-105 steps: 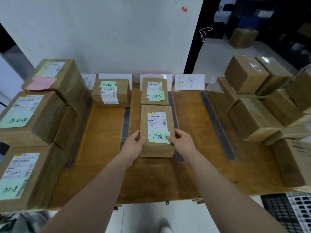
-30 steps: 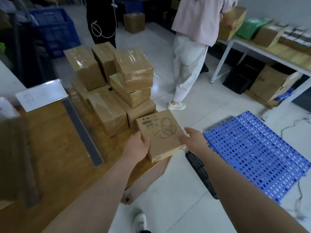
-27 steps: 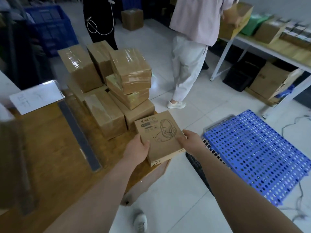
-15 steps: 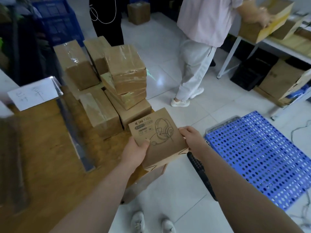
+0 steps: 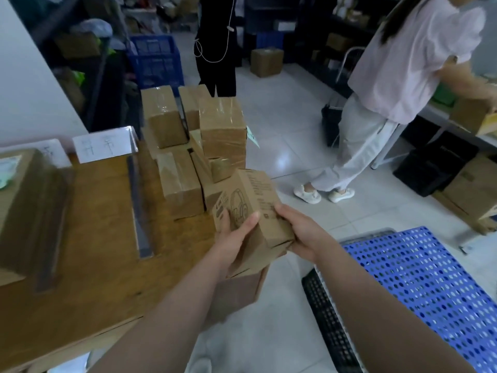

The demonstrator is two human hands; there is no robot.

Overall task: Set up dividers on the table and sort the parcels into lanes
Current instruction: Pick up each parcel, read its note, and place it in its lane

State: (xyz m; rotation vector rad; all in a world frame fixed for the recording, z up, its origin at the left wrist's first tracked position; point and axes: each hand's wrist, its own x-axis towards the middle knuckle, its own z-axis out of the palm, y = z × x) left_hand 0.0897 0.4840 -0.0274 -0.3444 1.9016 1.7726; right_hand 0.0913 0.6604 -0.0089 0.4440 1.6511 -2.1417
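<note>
A small brown parcel with a headphone drawing [image 5: 250,203] is held tilted in the air over the right end of the wooden table [image 5: 94,238]. My left hand [image 5: 232,240] grips its near left side and my right hand [image 5: 301,232] grips its right side. A stack of taped brown parcels [image 5: 199,149] stands on the table's right end, just beyond the held one. A dark divider strip [image 5: 137,205] lies across the tabletop, with a white paper lane label [image 5: 103,146] at its far end. Another parcel [image 5: 18,208] sits at the left edge.
A blue perforated plastic pallet [image 5: 430,286] lies on the floor to the right, with a black one [image 5: 330,327] beside it. A person in a pink top [image 5: 398,84] stands at another table at right. Another person in black [image 5: 215,49] stands behind the stack.
I turned from the lanes to the right end of the table and took up the headphone parcel. In the last half second both hands tipped it onto its edge.
</note>
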